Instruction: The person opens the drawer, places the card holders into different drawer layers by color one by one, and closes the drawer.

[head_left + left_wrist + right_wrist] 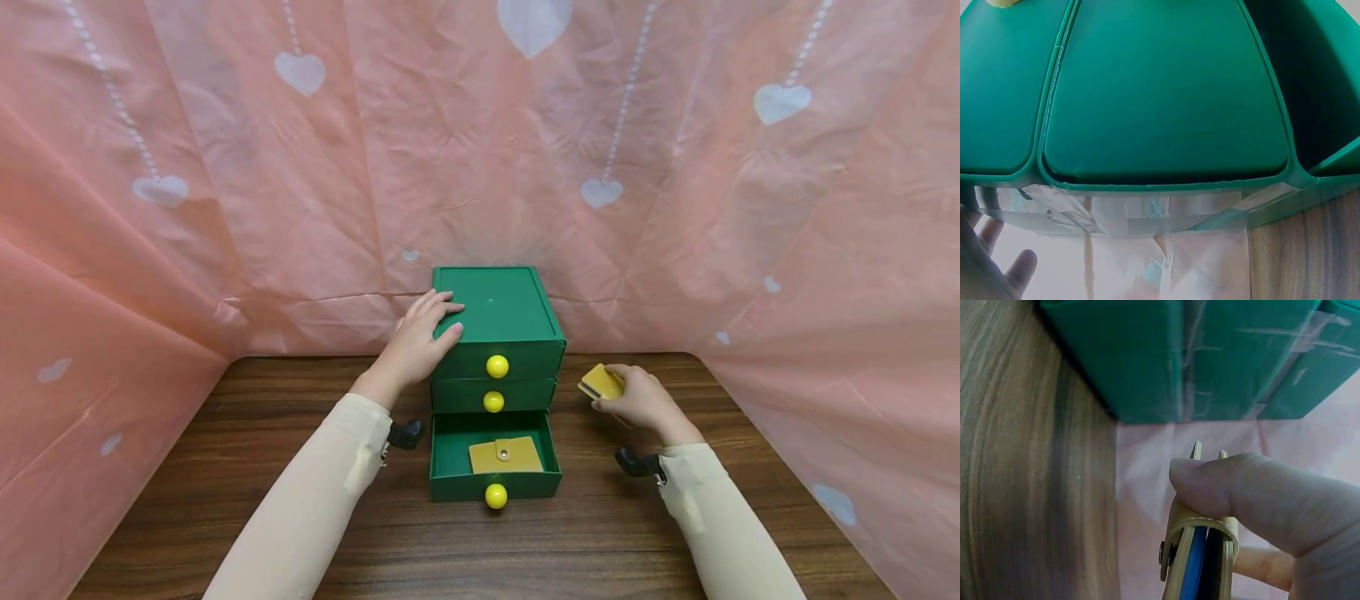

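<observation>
A green three-drawer box [495, 308] with round yellow knobs stands on the table, its bottom drawer [450, 487] pulled out. In that drawer lies a mustard-yellow card holder [486, 458] with a snap strap. My left hand [415, 342] rests on the box's upper left edge, fingers spread over the top; in the left wrist view only some fingertips [1019, 272] show beside the box. To the right of the box, my right hand [647, 402] pinches a second yellow card holder [602, 382]. The right wrist view shows its strap [1207, 523] and blue and dark contents [1194, 562] edge-on.
The box stands on a dark wood-grain table [300, 467]. Pink curtains [465, 167] with white hearts hang behind and along both sides. The upper drawer [457, 362] and middle drawer [457, 397] are closed. Dark wrist cameras [636, 463] sit at both cuffs.
</observation>
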Demonstrator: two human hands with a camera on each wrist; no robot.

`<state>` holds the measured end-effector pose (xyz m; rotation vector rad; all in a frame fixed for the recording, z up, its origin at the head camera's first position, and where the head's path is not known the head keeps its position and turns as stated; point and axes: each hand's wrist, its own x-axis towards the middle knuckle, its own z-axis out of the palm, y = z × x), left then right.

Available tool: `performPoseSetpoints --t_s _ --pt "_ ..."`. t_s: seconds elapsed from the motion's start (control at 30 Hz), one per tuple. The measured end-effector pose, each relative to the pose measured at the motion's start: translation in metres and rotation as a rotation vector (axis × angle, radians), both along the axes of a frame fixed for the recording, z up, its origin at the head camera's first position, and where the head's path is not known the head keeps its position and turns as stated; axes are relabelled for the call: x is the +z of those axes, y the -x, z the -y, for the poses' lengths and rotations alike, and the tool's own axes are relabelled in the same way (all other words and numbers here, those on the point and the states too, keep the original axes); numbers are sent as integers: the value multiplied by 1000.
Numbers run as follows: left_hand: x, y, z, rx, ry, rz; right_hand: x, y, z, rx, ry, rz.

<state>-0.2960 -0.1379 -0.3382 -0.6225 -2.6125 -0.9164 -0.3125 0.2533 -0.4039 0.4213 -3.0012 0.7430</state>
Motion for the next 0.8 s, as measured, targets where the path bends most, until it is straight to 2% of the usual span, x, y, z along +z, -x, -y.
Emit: performPoseSetpoints --t_s 0.37,0.53,0.8 --pt "1 -1 -1 3 -5 6 19 -14 2 5 21 -39" --pt "0 -1 0 0 -2 1 25 -17 2 3 30 -35" --pt "0 0 0 -5 -3 -3 31 -20 4 16 41 -79"
